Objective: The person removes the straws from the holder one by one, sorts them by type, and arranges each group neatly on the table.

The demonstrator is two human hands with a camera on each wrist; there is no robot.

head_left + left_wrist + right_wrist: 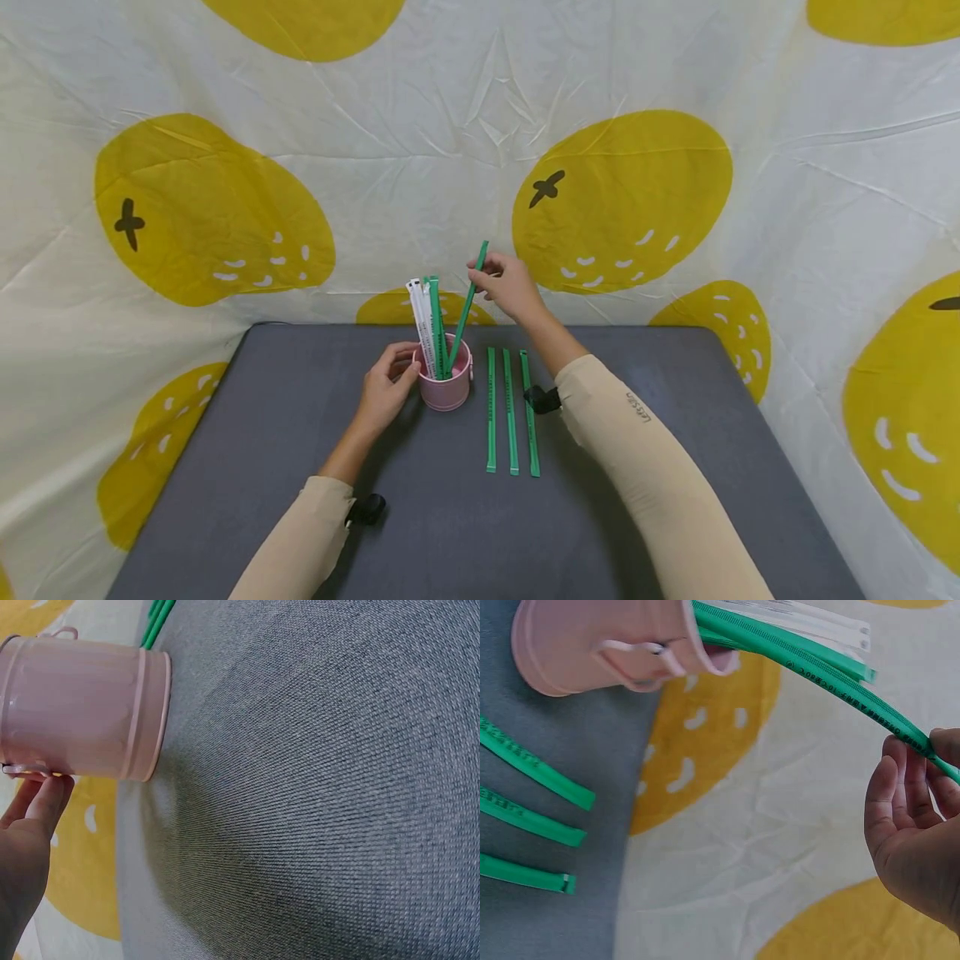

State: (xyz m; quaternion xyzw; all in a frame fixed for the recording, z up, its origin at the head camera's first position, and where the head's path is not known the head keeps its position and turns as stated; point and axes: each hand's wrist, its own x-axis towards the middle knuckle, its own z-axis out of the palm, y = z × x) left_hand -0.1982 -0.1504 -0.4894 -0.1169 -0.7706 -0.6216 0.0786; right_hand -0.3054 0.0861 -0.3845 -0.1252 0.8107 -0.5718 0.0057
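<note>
A small pink bucket (444,392) stands upright on the table, holding several slim wrapped straws, white (422,325) and green (437,321). My left hand (386,387) grips the bucket's left side near the rim; its fingers meet the small side handle (30,769) in the left wrist view. Between thumb and fingers, my right hand (506,287) pinches the upper end of a green wrapped straw (467,310). That straw leans up to the right, its lower end still inside the bucket. Right of the bucket lie three green wrapped straws (512,417), side by side and apart.
The dark grey table (442,508) ends just behind the bucket. Beyond it hangs a white cloth (420,200) with large yellow fruit prints. My right forearm (637,442) reaches over the table, its wrist camera (542,400) above the rightmost lying straw.
</note>
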